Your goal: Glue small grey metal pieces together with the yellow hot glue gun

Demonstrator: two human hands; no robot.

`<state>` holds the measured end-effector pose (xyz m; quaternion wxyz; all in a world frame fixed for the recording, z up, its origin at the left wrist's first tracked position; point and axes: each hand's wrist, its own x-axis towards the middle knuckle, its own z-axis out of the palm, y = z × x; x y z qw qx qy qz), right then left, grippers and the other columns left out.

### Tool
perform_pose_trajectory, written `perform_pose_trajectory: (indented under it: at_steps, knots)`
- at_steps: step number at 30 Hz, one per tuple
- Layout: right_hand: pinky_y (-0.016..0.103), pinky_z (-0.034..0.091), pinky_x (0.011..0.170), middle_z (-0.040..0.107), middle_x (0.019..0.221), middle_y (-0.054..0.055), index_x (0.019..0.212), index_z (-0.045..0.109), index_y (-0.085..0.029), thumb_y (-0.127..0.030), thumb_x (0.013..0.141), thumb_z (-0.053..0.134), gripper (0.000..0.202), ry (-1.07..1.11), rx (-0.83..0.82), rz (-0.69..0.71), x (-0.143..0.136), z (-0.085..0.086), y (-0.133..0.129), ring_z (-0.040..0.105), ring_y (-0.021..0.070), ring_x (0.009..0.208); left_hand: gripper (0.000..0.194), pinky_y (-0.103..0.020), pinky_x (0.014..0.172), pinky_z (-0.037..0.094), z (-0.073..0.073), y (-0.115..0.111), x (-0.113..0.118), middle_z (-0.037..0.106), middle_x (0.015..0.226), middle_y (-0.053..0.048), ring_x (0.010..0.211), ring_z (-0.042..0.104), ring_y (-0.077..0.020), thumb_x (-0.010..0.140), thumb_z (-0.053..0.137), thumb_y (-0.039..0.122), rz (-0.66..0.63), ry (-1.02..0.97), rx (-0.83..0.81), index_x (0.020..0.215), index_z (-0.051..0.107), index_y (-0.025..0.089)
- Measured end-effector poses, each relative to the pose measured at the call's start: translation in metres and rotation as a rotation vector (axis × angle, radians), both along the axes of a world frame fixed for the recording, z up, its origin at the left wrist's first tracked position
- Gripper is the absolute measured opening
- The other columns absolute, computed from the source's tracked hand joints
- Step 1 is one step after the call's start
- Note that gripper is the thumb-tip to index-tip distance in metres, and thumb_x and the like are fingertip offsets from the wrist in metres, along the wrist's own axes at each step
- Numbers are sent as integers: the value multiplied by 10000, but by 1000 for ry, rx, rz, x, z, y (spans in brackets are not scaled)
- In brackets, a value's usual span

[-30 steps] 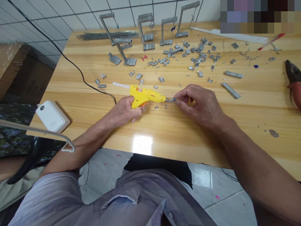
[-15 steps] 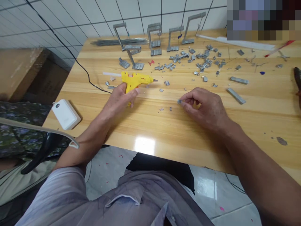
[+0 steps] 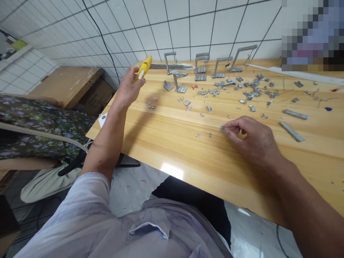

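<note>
My left hand [image 3: 130, 86] is closed round a yellow hot glue gun [image 3: 146, 66], raised over the back left of the wooden table [image 3: 166, 123]. A white glue stick shows at the gun's near side. Between thumb and forefinger, my right hand [image 3: 252, 138] pinches a small grey metal piece [image 3: 222, 128] just over the table's middle. Several small scraps lie close by, among them a grey bit [image 3: 210, 135]. Behind them spreads a heap of small bent metal pieces [image 3: 252, 94].
Several grey metal frames on small bases, one of them a bent frame [image 3: 177, 82], stand along the tiled wall. Thin wires [image 3: 172, 66] lie behind them. Two grey bars [image 3: 291, 131] rest at right. A white box-shaped device [image 3: 102, 120] sits at the left edge, partly behind my forearm.
My left hand has lifted the glue gun up and back to the left, turning it. My right hand keeps its pinch on the metal piece. The view has swung left.
</note>
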<state>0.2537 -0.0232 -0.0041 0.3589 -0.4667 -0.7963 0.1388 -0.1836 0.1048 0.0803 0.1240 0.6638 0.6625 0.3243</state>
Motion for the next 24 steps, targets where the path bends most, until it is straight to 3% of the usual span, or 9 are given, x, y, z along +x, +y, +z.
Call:
perform_pose_trajectory:
  at_steps: [4, 8, 11, 12, 14, 17, 20, 24]
  knots:
    - [397, 547, 653, 762, 827, 45, 965, 764, -277, -294, 986, 699, 71, -15, 3, 5, 3, -4, 4, 731, 253, 722, 266, -289, 796, 319, -21, 31, -22, 493, 764, 96, 811, 472, -119, 923, 754, 143, 220, -65, -53, 952, 506, 233]
    - [388, 553, 663, 770, 823, 40, 943, 769, -265, -276, 961, 685, 86, -47, -15, -6, 3, -8, 5, 711, 231, 688, 322, -325, 837, 340, -48, 41, -27, 464, 764, 61, 861, 505, -180, 866, 810, 129, 328, -36, -103, 898, 512, 250]
    - [395, 561, 692, 778, 848, 39, 937, 771, -279, -248, 950, 685, 92, -74, -28, -18, 1, -8, 3, 721, 240, 724, 338, -322, 901, 365, -61, 40, -33, 459, 795, 55, 911, 497, -174, 887, 844, 194, 301, -26, -103, 926, 512, 236]
    - [395, 560, 695, 780, 852, 38, 935, 770, -283, -237, 950, 683, 100, -86, -38, -13, 0, -7, 2, 723, 242, 734, 342, -306, 937, 375, -63, 40, -36, 462, 807, 59, 926, 481, -154, 902, 862, 264, 219, -2, -126, 939, 525, 220]
    - [386, 551, 677, 785, 854, 33, 932, 768, -289, -221, 944, 680, 112, -108, -66, 6, -1, -5, 1, 713, 236, 724, 374, -317, 1023, 388, -66, 42, -44, 431, 803, 55, 931, 436, -147, 888, 892, 338, 195, 5, -129, 911, 543, 204]
    - [367, 533, 641, 792, 855, 21, 932, 768, -293, -210, 924, 675, 125, -121, -107, 25, -3, -1, -1, 693, 218, 690, 408, -444, 1169, 387, -60, 41, -47, 422, 819, 24, 1094, 508, -223, 847, 928, 393, 184, 33, -109, 861, 565, 207]
    - [359, 540, 655, 796, 864, 18, 941, 771, -289, -204, 916, 660, 142, -121, -136, 30, -5, -1, -3, 702, 215, 703, 423, -559, 1248, 383, -42, 23, -23, 519, 869, -14, 1281, 542, -347, 818, 977, 393, 177, 105, 65, 837, 583, 242]
    - [359, 533, 667, 794, 875, 30, 953, 774, -271, -206, 912, 677, 124, -134, -156, 41, -9, -4, -5, 698, 211, 705, 170, -382, 1122, 505, -21, -36, 55, 683, 1071, -3, 1076, 637, -203, 1014, 798, 342, -131, 69, 102, 1031, 719, 192]
